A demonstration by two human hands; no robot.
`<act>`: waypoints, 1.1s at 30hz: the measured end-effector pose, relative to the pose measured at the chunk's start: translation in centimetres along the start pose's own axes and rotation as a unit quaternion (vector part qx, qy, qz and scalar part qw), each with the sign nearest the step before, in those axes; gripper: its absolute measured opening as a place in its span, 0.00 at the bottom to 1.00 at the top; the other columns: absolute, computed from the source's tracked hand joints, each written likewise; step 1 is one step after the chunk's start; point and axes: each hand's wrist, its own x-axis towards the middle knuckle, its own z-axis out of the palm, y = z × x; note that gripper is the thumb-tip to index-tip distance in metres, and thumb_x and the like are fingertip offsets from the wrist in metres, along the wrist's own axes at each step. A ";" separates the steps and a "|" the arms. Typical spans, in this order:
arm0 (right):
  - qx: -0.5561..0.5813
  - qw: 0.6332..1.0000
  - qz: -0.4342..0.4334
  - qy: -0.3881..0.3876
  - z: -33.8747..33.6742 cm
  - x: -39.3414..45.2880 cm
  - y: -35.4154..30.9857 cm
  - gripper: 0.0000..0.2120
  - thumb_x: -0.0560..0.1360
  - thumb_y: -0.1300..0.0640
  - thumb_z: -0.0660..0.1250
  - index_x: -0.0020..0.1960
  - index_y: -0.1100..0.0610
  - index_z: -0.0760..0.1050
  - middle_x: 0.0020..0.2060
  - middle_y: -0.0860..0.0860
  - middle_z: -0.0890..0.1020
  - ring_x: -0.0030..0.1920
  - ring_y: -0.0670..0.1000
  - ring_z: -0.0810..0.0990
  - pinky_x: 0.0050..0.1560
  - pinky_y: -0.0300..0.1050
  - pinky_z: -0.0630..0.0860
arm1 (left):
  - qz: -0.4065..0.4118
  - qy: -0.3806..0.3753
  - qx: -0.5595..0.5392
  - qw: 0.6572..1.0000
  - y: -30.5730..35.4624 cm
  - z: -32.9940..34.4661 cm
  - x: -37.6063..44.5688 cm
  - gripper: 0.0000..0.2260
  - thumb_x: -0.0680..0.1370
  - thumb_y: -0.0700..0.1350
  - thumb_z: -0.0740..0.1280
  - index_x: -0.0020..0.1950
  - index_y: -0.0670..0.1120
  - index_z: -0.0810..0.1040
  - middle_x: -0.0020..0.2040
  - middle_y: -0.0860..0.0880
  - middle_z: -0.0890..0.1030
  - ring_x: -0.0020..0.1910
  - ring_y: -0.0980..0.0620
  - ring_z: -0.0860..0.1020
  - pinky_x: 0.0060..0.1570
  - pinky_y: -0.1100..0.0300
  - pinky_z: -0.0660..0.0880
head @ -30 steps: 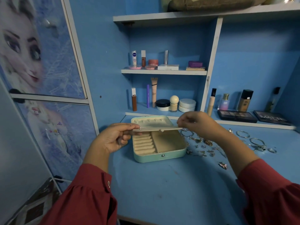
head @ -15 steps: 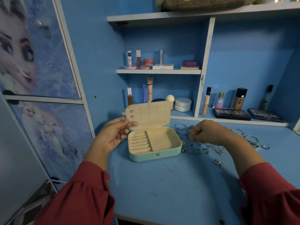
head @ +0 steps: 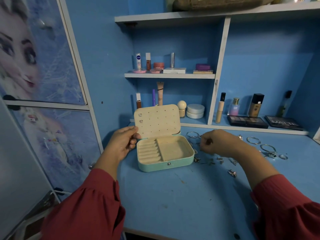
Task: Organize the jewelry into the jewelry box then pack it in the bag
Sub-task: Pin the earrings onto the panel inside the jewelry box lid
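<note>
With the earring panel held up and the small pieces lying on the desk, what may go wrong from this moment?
1. The left hand alone holds the earring panel upright; if it lets go, the panel may drop onto the jewelry box.
2. The right hand reaches among loose earrings; its sleeve may sweep some away.
3. Two earrings sit on the panel; tilting may loosen them.

Blue desk (head: 173,201) with jewelry

An open teal jewelry box (head: 166,166) sits beside scattered earrings (head: 232,173), bangles (head: 253,140) and rings (head: 283,156).
</note>
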 end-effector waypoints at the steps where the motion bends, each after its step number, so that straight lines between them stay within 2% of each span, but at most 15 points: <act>1: 0.023 0.999 -0.004 0.025 0.0 0.0 -0.3 0.04 0.73 0.58 0.66 0.39 0.52 0.76 0.37 0.48 0.80 0.38 0.48 0.76 0.42 0.44 0.76 | 0.000 0.002 -0.001 1.000 0.0 0.0 0.0 0.05 0.80 0.39 0.64 0.53 0.42 0.78 0.27 0.49 0.77 0.20 0.58 0.65 0.19 0.68 0.62; 5: 0.148 0.983 -0.013 0.109 0.4 0.0 -2.3 0.02 0.72 0.62 0.66 0.41 0.57 0.74 0.36 0.52 0.79 0.35 0.50 0.76 0.36 0.46 0.76 | 0.001 0.007 -0.005 1.000 -0.1 0.0 0.4 0.04 0.79 0.39 0.64 0.51 0.42 0.78 0.26 0.49 0.76 0.20 0.58 0.65 0.18 0.68 0.62; 8: 0.188 0.972 -0.032 0.141 1.2 0.5 -4.5 0.06 0.71 0.63 0.68 0.39 0.56 0.73 0.35 0.52 0.78 0.34 0.48 0.73 0.34 0.38 0.70 | 0.001 0.006 -0.004 1.000 -0.1 -0.1 0.6 0.04 0.79 0.39 0.64 0.51 0.42 0.78 0.27 0.49 0.75 0.20 0.58 0.65 0.18 0.68 0.62; 13: 0.248 0.957 -0.063 0.138 3.1 2.6 -8.7 0.05 0.71 0.62 0.69 0.42 0.52 0.78 0.36 0.47 0.79 0.36 0.41 0.75 0.34 0.28 0.69 | -0.001 -0.001 0.000 1.000 0.0 -0.2 0.6 0.03 0.79 0.39 0.64 0.49 0.42 0.78 0.27 0.49 0.75 0.21 0.58 0.65 0.19 0.68 0.62; 17: 0.298 0.945 -0.054 0.124 4.5 4.6 -11.5 0.05 0.73 0.62 0.68 0.45 0.56 0.82 0.34 0.44 0.79 0.34 0.39 0.75 0.33 0.24 0.68 | 0.003 -0.003 0.006 1.000 -0.2 -0.3 0.7 0.03 0.79 0.39 0.65 0.48 0.42 0.78 0.28 0.49 0.75 0.21 0.58 0.65 0.19 0.67 0.62; 21: 0.321 0.936 -0.047 0.134 5.7 6.3 -13.8 0.04 0.73 0.62 0.68 0.47 0.59 0.82 0.33 0.43 0.77 0.35 0.40 0.74 0.34 0.26 0.67 | 0.010 -0.007 0.018 1.000 -0.2 -0.5 0.8 0.03 0.79 0.40 0.65 0.47 0.43 0.78 0.28 0.49 0.75 0.21 0.58 0.66 0.19 0.67 0.62; 26: 0.320 0.932 -0.060 0.156 6.5 7.5 -14.8 0.06 0.76 0.61 0.66 0.51 0.59 0.80 0.40 0.46 0.77 0.38 0.38 0.72 0.36 0.19 0.65 | 0.013 -0.014 0.027 0.999 -0.2 -0.6 0.7 0.06 0.79 0.41 0.65 0.44 0.44 0.78 0.29 0.49 0.74 0.22 0.57 0.66 0.20 0.66 0.63; 33: 0.344 0.921 -0.067 0.168 6.7 7.5 -14.9 0.04 0.75 0.62 0.67 0.50 0.56 0.77 0.39 0.45 0.77 0.37 0.37 0.73 0.37 0.20 0.66 | 0.017 -0.017 0.030 0.999 -0.3 -0.6 0.7 0.05 0.79 0.41 0.65 0.44 0.44 0.79 0.29 0.49 0.75 0.23 0.57 0.66 0.20 0.66 0.63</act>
